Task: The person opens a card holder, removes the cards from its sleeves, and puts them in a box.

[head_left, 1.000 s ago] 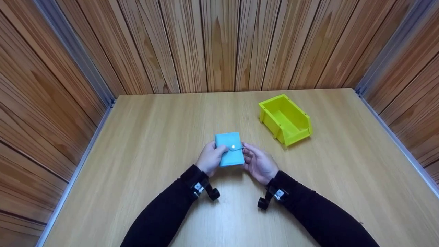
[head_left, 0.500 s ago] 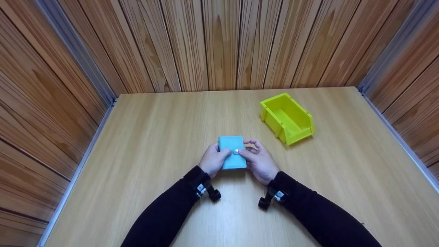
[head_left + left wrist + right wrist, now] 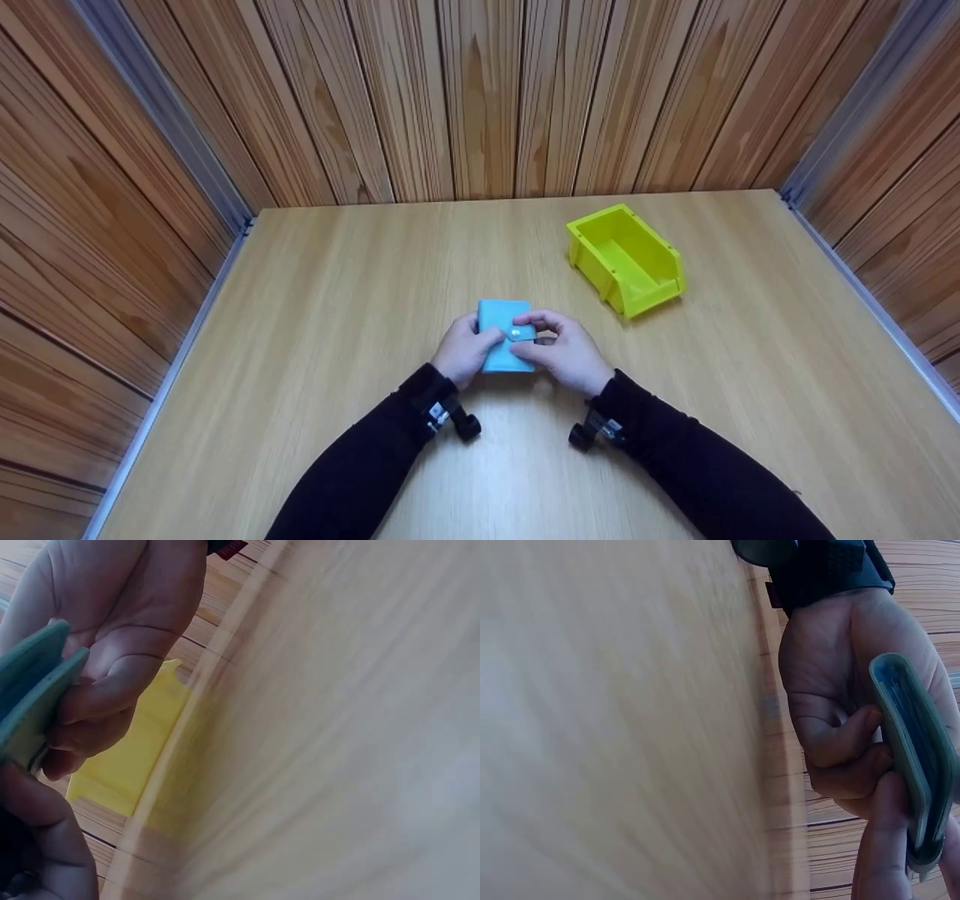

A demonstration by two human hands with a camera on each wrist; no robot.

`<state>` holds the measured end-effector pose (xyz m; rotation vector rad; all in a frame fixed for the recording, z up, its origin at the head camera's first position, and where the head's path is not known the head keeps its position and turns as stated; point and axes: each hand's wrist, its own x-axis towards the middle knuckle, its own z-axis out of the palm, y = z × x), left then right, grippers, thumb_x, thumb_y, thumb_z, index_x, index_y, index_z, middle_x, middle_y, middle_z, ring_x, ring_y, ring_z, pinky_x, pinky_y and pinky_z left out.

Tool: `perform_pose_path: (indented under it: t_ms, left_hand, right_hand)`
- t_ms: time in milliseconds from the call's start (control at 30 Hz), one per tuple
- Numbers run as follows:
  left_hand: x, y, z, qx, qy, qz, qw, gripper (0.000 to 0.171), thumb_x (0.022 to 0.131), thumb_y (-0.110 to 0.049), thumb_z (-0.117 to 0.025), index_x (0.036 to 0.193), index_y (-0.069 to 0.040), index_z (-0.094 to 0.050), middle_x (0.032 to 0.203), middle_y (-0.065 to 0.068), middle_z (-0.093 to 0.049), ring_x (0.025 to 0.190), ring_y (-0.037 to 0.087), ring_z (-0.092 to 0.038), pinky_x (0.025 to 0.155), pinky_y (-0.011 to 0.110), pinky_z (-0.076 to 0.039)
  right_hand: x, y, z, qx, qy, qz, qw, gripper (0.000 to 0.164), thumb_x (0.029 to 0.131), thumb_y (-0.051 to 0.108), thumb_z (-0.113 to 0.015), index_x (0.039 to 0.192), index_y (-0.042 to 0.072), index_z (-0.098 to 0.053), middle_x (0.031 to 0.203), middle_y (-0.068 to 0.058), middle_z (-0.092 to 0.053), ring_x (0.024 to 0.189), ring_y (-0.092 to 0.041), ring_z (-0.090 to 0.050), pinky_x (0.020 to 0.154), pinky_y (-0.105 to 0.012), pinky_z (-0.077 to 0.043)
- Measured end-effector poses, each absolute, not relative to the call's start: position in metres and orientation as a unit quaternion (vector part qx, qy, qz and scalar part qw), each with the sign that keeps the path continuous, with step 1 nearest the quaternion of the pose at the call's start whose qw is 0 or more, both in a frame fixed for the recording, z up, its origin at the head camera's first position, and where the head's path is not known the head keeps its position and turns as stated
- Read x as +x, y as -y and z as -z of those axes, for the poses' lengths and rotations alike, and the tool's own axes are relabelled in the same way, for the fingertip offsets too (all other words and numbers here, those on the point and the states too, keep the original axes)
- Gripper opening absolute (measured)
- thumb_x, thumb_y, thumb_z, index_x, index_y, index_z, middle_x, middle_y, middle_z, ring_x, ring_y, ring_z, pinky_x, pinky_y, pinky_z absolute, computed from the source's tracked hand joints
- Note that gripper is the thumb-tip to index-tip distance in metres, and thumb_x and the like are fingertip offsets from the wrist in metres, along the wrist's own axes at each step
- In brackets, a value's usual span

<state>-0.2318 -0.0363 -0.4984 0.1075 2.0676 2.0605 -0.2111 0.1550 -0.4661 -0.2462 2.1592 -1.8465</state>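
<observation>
From the person's head, the widest and most distant view looks forward and down on the table (image 3: 337, 315), a wooden wall (image 3: 480, 97) at 12 o'clock. Both wrist cameras sit low and close to the blue wallet (image 3: 502, 315), their pictures turned sideways: the left faces across to the right hand (image 3: 568, 356), table toward 3 o'clock; the right faces the left hand (image 3: 460, 352), table toward 9. All three share the wallet; head and left wrist share the yellow bin (image 3: 595, 276).
</observation>
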Motion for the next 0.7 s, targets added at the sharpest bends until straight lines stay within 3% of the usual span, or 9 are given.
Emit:
perform_pose_path:
  t_ms: [233,433,700]
  left_hand:
    - [-0.23,0.034,0.496,0.041,-0.708,-0.694,0.124,0.031,0.083,-0.012,-0.062,0.113,-0.002,-0.065,0.103,0.008,-0.07,0.086,0.016,-0.067,0.074,0.028,-0.056]
    - [-0.228,0.034,0.496,0.044,-0.71,-0.689,0.141,0.032,0.083,-0.013,-0.063,0.113,-0.001,-0.063,0.105,0.009,-0.069,0.088,0.017,-0.068,0.075,0.03,-0.057]
    - [-0.23,0.033,0.494,0.044,-0.68,-0.715,0.154,0.033,0.084,-0.008,-0.06,0.115,0.002,-0.062,0.104,0.009,-0.069,0.089,0.017,-0.068,0.077,0.03,-0.056]
  right_hand:
    - [-0.212,-0.155,0.475,-0.093,-0.775,0.613,0.121,0.039,0.083,0.024,-0.08,0.114,0.006,-0.064,0.117,-0.015,-0.059,0.089,-0.023,-0.064,0.073,-0.029,-0.054]
    - [-0.211,-0.155,0.476,-0.101,-0.784,0.6,0.125,0.022,0.089,0.023,-0.073,0.102,0.008,-0.063,0.11,-0.008,-0.06,0.084,-0.021,-0.058,0.064,-0.027,-0.048]
    - [-0.211,-0.156,0.477,-0.122,-0.762,0.625,0.118,0.022,0.095,0.025,-0.066,0.103,0.005,-0.061,0.102,-0.003,-0.056,0.094,-0.019,-0.05,0.071,-0.024,-0.04]
